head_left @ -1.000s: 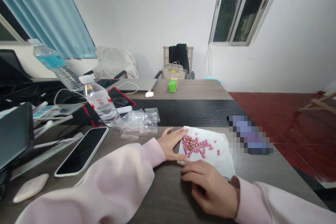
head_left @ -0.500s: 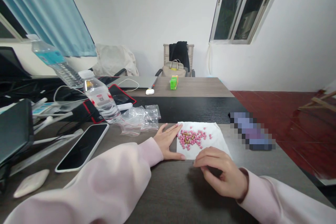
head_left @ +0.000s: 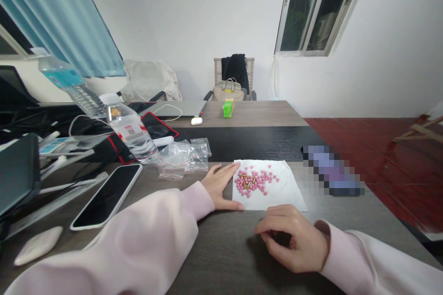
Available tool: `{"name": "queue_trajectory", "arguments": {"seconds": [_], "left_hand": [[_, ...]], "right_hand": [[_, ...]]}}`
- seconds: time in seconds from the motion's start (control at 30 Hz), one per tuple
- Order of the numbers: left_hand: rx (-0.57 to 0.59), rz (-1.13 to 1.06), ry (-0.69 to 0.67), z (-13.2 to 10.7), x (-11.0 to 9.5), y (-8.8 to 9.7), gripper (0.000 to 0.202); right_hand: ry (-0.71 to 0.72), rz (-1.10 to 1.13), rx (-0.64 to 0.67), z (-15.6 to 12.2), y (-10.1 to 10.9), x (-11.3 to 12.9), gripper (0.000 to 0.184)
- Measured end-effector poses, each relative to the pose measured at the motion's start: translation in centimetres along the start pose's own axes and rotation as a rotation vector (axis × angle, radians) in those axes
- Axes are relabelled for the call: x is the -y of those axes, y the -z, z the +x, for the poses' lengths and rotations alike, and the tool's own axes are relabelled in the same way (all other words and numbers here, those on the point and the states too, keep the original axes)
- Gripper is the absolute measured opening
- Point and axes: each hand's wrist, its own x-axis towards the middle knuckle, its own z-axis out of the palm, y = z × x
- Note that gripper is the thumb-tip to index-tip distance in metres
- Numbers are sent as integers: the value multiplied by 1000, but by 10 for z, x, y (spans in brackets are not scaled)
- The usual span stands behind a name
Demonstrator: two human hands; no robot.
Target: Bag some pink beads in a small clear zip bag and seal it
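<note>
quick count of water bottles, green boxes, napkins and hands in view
plastic water bottles: 2
green box: 1
white paper napkin: 1
hands: 2
total: 6

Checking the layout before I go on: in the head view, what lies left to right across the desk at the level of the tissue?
Black smartphone in a white case, left hand, pink tablets on a white paper tissue, pixelated object.
</note>
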Motion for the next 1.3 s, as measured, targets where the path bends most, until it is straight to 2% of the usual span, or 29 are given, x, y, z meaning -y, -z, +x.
{"name": "queue_trajectory", "arguments": {"seconds": [0.13,0.2,0.27,0.33,0.43,0.53,0.7,0.97,1.13,1.3], "left_hand": [[-15,-1,-10,0,1,-4,112],[-78,-26,-18,0,2,-7,104],[-186,-85,-14,1,2,-7,83],[-300,-127,21,3,0,-4,53],[-383,-14,168,5,-6,3,28],[-333,195,268,5,-12,7,26],[-186,352,207,8,-16,6,28],[-69,482,162,19,-23,13,34],[-69,496,132,21,-22,13,31],[-69,455,208,20,-22,13,35]], "right_hand": [[-17,-30,4,-2,0,-3,20],[-17,-37,11,-2,1,-4,20],[-13,-46,-10,-2,2,-6,20],[-9,-49,-54,-3,3,-7,19],[-14,-34,-109,-3,3,-9,17],[-12,-37,-118,-3,2,-10,17],[-8,-82,-79,-4,0,-9,18],[-8,-80,-79,-5,-2,-7,18],[-23,-117,-56,-5,-2,-10,20],[-44,-108,-81,-7,-4,-12,20]]}}
